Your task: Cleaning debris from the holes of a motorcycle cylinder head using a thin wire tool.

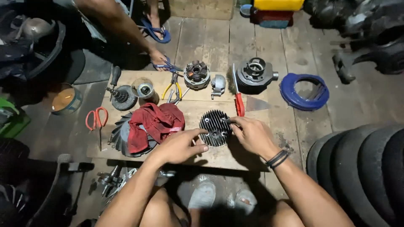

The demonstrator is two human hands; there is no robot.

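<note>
My left hand (182,146) and right hand (251,134) both grasp the round, finned black cylinder head (215,127) between them, pinning it flat on the wooden counter (219,156), a red rag (153,124) just beyond my left hand.

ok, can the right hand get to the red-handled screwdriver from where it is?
Probably yes. The right hand rests on the finned cylinder head, and the red-handled screwdriver lies on the board just beyond it, with nothing between them.
</note>
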